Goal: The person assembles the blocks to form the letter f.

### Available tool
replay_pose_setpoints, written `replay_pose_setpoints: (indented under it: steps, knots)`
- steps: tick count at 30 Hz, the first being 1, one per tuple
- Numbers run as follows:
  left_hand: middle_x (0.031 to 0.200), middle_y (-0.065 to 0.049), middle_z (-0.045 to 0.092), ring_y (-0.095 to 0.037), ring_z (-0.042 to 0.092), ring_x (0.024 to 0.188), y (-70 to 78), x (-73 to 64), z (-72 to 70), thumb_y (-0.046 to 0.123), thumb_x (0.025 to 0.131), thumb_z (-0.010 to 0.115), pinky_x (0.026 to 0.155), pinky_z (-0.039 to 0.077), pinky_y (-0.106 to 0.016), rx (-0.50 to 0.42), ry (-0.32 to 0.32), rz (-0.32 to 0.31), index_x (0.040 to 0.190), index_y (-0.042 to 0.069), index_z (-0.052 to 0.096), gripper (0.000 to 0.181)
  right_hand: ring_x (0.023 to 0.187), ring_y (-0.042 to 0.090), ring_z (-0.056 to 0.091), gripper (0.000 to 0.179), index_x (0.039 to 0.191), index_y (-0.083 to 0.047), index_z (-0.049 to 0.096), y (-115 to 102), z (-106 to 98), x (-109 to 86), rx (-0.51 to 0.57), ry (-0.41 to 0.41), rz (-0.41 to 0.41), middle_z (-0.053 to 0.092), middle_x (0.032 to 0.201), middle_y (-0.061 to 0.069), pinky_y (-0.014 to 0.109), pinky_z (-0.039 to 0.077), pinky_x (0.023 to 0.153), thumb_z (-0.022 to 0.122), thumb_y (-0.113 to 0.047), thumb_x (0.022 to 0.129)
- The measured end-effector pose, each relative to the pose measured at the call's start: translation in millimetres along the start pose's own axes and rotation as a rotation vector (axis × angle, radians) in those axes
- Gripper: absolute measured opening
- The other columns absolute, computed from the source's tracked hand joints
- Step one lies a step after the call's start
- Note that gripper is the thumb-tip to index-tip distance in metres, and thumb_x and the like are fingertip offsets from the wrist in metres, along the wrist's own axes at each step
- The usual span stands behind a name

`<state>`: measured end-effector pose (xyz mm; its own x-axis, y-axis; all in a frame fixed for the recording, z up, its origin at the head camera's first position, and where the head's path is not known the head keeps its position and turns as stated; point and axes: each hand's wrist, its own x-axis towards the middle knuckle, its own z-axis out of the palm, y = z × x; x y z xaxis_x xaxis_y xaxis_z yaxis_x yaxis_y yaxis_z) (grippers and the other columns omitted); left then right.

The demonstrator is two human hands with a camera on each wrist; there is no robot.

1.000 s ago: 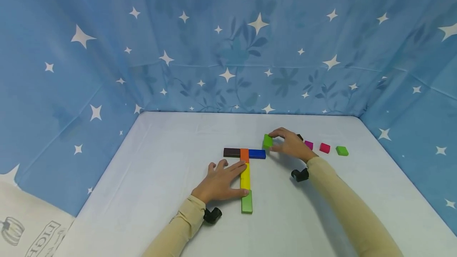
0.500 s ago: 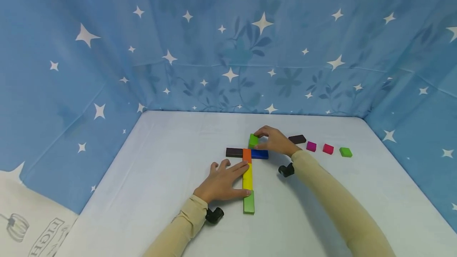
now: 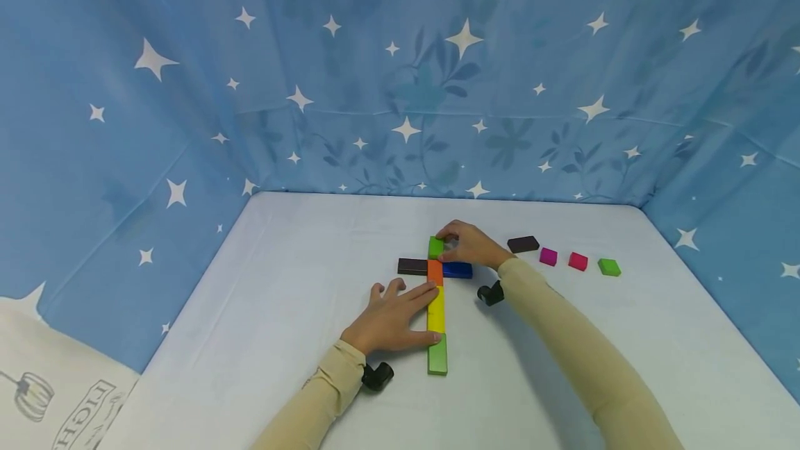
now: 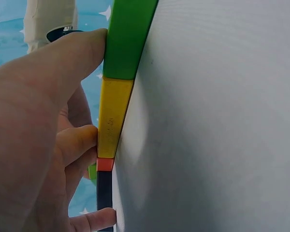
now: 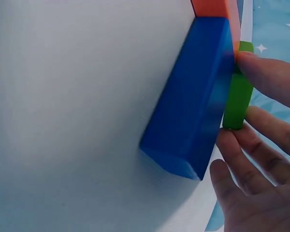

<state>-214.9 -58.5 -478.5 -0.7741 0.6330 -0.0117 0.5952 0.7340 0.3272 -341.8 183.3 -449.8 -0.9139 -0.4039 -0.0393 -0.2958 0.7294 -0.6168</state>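
My right hand (image 3: 471, 245) pinches a small bright green block (image 3: 435, 247) between thumb and fingers, right at the far end of an orange block (image 3: 435, 273). In the right wrist view, the held block (image 5: 238, 104) stands beside a blue block (image 5: 188, 96). Left of the orange block lies a dark brown block (image 3: 412, 267). A yellow block (image 3: 436, 314) and a longer green block (image 3: 437, 360) continue the column towards me. My left hand (image 3: 390, 321) rests its spread fingers by the yellow block, the thumb touching the longer green block (image 4: 130, 38).
On the right of the white table (image 3: 312, 242) lie a dark block (image 3: 523, 244), a magenta block (image 3: 548, 256), a red block (image 3: 578, 261) and another green block (image 3: 609, 267). A blue star-patterned curtain (image 3: 350, 89) surrounds the far and side edges.
My right hand has carried the small green block leftwards to the far end of the orange block. The dark block on the right has come into fuller view. My left hand has stayed put.
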Motion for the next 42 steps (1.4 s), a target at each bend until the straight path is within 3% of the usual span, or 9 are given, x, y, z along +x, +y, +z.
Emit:
replay_pose_setpoints:
  steps: [15, 26, 42]
  knots:
    - [0.172, 0.012, 0.033, -0.035, 0.038, 0.144, 0.5, -0.5, 0.4, 0.070, 0.098, 0.062, 0.109, 0.028, -0.064, -0.001, -0.002, 0.007, 0.168, 0.027, 0.040, 0.085, 0.122, 0.033, 0.060, 0.043, 0.137, 0.001, 0.067, 1.3, 8.6, -2.6, 0.029, 0.036, -0.027, 0.066, 0.134, 0.015, 0.052, 0.045, 0.114, 0.078, -0.016, 0.100]
    - [0.172, 0.012, 0.034, -0.035, 0.039, 0.144, 2.7, -1.1, -1.6, 0.069, 0.098, 0.062, 0.109, 0.029, -0.065, 0.010, 0.003, 0.001, 0.168, 0.027, 0.040, 0.085, 0.127, 0.035, 0.059, 0.041, 0.136, 0.001, 0.068, 3.0, 12.0, -5.9, 0.007, 0.067, -0.094, 0.066, 0.138, 0.017, 0.054, 0.042, 0.115, 0.077, -0.017, 0.101]
    - [0.172, 0.012, 0.034, -0.035, 0.038, 0.144, 2.2, -1.4, -1.2, 0.069, 0.099, 0.062, 0.109, 0.029, -0.065, 0.004, 0.005, 0.003, 0.168, 0.027, 0.040, 0.084, 0.133, 0.036, 0.057, 0.039, 0.137, -0.001, 0.069, 4.4, 11.6, -4.5, 0.003, 0.061, -0.077, 0.065, 0.140, 0.016, 0.054, 0.039, 0.118, 0.077, -0.016, 0.101]
